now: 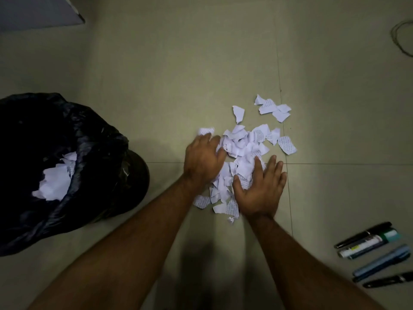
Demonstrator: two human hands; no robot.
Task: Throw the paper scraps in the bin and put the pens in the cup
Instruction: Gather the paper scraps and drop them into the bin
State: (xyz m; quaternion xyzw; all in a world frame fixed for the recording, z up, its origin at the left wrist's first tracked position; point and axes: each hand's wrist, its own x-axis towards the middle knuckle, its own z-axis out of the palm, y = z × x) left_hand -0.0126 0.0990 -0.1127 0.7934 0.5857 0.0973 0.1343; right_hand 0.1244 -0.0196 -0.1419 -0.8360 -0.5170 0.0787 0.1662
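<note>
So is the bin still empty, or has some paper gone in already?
Not empty. White paper scraps lie inside the bin, against its black liner. How full it is cannot be told.

A pale tiled floor (178,74) fills the view, its thin grout lines crossing just right of centre. At eleven o'clock, in the far corner, sits the corner of a grey flat-topped object (33,12) that is cut off by the frame edge. At two o'clock, near the right edge, a thin wire (400,39) loops on the tiles.
</note>
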